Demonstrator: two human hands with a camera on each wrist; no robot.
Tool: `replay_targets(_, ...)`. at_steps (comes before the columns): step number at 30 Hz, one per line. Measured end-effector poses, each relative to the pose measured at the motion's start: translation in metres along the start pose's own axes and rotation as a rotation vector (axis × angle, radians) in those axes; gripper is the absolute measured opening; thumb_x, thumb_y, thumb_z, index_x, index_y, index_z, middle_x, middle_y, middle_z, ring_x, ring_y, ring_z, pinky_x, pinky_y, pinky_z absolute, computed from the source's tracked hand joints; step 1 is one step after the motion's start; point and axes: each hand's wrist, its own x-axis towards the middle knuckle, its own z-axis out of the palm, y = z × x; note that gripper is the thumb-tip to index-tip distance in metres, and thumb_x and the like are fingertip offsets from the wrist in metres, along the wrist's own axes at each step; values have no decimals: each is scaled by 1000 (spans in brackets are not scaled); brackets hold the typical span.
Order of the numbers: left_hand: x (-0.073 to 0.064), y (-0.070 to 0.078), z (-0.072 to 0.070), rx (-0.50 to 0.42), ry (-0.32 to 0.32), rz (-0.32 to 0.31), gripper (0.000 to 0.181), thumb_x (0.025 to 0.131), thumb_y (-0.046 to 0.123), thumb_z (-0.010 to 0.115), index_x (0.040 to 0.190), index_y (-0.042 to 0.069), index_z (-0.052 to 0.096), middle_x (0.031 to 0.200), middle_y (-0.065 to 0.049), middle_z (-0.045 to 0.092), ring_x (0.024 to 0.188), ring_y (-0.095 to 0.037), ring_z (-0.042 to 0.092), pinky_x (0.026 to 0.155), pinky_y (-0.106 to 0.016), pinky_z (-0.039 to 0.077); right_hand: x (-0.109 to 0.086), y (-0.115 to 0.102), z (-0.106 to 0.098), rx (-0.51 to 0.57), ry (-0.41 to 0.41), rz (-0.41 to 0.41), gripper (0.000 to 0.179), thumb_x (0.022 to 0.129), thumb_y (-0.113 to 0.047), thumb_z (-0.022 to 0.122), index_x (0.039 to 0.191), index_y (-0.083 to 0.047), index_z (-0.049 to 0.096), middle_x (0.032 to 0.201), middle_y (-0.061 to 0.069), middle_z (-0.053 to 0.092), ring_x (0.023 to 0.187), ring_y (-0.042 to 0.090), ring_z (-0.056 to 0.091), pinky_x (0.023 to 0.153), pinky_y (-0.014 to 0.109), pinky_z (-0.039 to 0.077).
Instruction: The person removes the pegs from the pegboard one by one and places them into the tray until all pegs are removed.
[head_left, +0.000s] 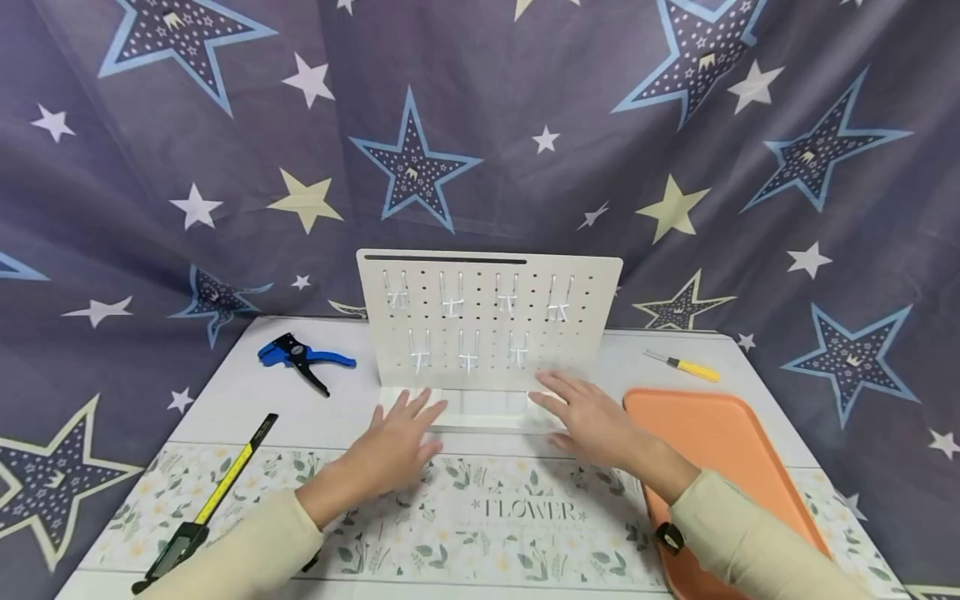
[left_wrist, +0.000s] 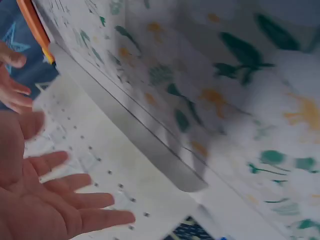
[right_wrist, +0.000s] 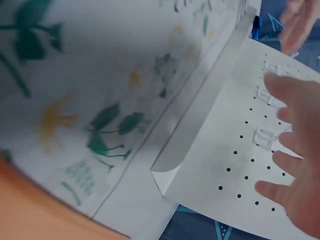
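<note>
A white pegboard (head_left: 577,354) stands upright at the middle of the table, with a long slot near its top edge. Several clear hooks (head_left: 452,307) sit in two rows on its face, and a white ledge (head_left: 483,408) runs along its foot. My left hand (head_left: 393,446), fingers spread, is at the ledge's left end. At the right end is my right hand (head_left: 592,421), its fingers also spread and nothing held. In both wrist views the palms face the board with straight fingers; whether any fingertip touches it, I cannot tell.
Blue-and-black wire strippers (head_left: 303,358) lie left of the board. A yellow-and-black caliper (head_left: 225,483) is at the front left. To the right are a yellow-handled screwdriver (head_left: 693,369) and an orange tray (head_left: 705,425). A star-patterned curtain (head_left: 487,192) hangs behind.
</note>
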Motion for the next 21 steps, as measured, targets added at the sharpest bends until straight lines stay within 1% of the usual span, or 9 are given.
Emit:
replay_targets(2,0,-11,-2,-32,62,-31,50,102,25,62,146,2,51,155,-25,44,144,-48,40,113,-69,36,7,2,1,20,106,37,60,86,-28,83,138,-9,61,146,15,57,131,35,57,106,53,52)
replay_targets(4,3,-23,-6,-72,121,-78,43,100,18,62,137,-4,57,144,-28,54,136,-46,50,111,-62,44,16,5,2,34,202,81,54,85,-23,84,133,-8,65,133,13,65,120,31,64,99,48,56)
replay_targets(5,5,-29,-9,-87,142,-105,42,99,16,62,135,-6,58,141,-29,57,134,-46,53,110,-59,46,20,6,3,36,243,104,51,84,-22,85,130,-9,67,127,11,68,115,30,66,96,46,58)
replay_targets(7,10,-40,-15,-134,156,-181,43,99,15,62,136,-7,57,139,-29,58,133,-45,54,110,-58,47,28,9,5,38,300,149,46,84,-21,85,126,-10,68,119,9,70,109,28,68,91,43,59)
replay_targets(10,20,-55,-25,-182,154,-275,51,100,19,61,142,-7,49,142,-31,54,134,-47,51,110,-59,46,40,11,9,22,346,196,41,85,-22,84,123,-14,70,114,7,71,106,25,68,83,40,61)
replay_targets(13,33,-67,-34,-239,181,-345,61,101,23,60,149,-7,38,146,-31,50,133,-47,52,108,-59,47,52,12,14,16,382,218,37,86,-22,83,121,-16,71,115,5,72,107,24,69,79,39,62)
replay_targets(16,47,-74,-41,-326,259,-403,66,102,25,59,153,-5,31,147,-31,49,129,-46,56,107,-56,49,62,11,20,15,420,234,34,85,-19,83,118,-16,72,114,4,73,105,24,70,74,38,62)
replay_targets(18,55,-76,-44,-387,313,-429,66,101,26,59,154,-3,31,146,-29,51,126,-44,59,106,-54,51,67,11,23,12,442,247,32,85,-17,83,115,-16,72,113,4,73,103,25,71,73,38,62)
replay_targets(21,66,-79,-48,-449,380,-436,60,102,24,58,152,0,35,144,-25,55,126,-40,61,107,-51,51,74,10,26,2,475,268,28,85,-14,83,112,-16,74,108,4,73,96,25,71,70,38,61)
